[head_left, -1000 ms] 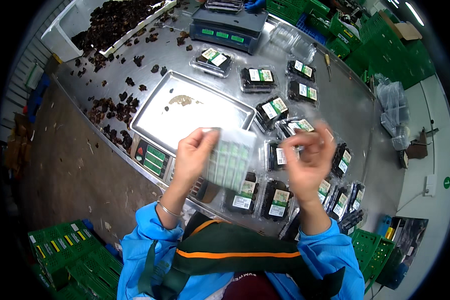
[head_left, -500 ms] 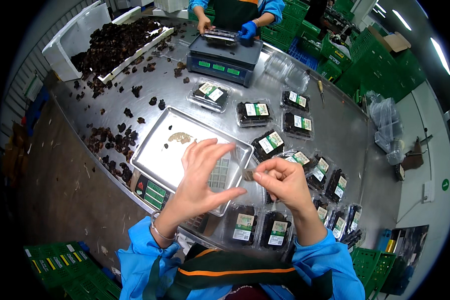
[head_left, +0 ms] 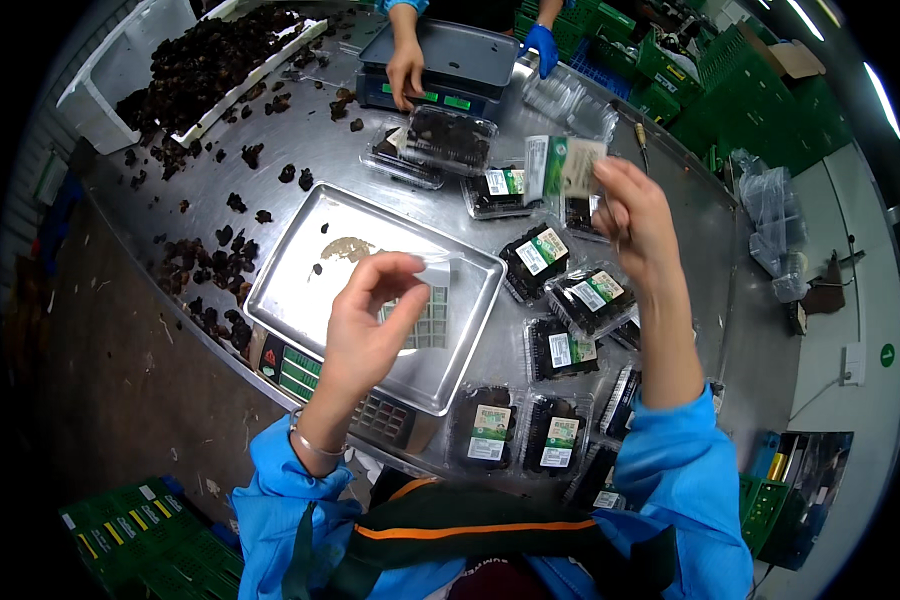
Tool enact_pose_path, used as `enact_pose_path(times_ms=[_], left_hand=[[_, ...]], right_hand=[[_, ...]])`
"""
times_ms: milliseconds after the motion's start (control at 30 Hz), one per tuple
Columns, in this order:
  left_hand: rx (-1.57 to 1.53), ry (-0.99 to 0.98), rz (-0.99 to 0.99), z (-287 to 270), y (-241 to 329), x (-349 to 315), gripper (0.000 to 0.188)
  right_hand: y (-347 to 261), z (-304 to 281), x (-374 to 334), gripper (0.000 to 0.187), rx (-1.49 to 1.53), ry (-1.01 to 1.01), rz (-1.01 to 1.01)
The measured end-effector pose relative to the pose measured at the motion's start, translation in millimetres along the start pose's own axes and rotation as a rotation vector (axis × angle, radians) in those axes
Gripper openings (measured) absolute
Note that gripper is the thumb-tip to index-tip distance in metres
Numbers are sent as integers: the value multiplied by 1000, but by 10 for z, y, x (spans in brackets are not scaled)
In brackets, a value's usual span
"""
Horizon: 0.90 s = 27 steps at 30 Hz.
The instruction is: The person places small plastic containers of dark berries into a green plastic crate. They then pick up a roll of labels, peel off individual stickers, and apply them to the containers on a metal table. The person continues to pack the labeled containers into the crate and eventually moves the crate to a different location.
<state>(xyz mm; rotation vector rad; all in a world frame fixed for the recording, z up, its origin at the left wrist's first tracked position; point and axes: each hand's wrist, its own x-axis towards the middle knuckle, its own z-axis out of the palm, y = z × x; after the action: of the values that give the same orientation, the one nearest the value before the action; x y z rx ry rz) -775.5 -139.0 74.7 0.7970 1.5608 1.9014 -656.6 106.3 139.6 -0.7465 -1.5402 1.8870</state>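
My right hand (head_left: 638, 215) is raised over the packs, thumb and fingers pinched on a green, white and beige label (head_left: 567, 168). Held over the steel tray (head_left: 305, 300), my left hand (head_left: 365, 318) is empty, its fingers curled with thumb and fingertips apart. Beside that hand a patch of pale green squares (head_left: 425, 325) shows in the tray; whether it is a sheet or a reflection I cannot tell. The tray rests on a scale (head_left: 295, 370). Clear plastic packs of dark dried pieces, such as the labelled pack (head_left: 490, 430), stand to its right.
Across the steel table a co-worker's bare hand (head_left: 405, 72) and blue-gloved hand (head_left: 541, 48) are beside another scale (head_left: 440, 50). An unlabelled pack (head_left: 450, 138) overlaps a labelled one. Dark pieces (head_left: 210, 75) heap by a white foam box (head_left: 120, 80). A wooden-handled tool (head_left: 641, 135) lies right.
My right hand has moved up and away from my left, and its label now shows broadly. My left fingers have curled in. The co-worker's pack has gone from the far scale to the table.
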Motion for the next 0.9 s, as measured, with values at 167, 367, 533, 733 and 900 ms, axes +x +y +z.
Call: enact_pose_path(times_ms=[167,367,533,733,900], left_hand=[[27,86,-18,-237,-63,-286,15],[-77,231,-106,-470,-338,-477,11],[-58,310,-121,-598,-381,-721,9],[-58,326,-119,-763,-461,-701,7],[132,337,-39,-879,-389,-623,7]], right_hand=[[-90,179,1067,18,-315,-157,135],[1026,745,2112,7,293,262,562],[1688,647,2335,1,43,540,524],[1866,443,2418,41,-1093,403,31],[1319,443,2341,35,-104,371,264]])
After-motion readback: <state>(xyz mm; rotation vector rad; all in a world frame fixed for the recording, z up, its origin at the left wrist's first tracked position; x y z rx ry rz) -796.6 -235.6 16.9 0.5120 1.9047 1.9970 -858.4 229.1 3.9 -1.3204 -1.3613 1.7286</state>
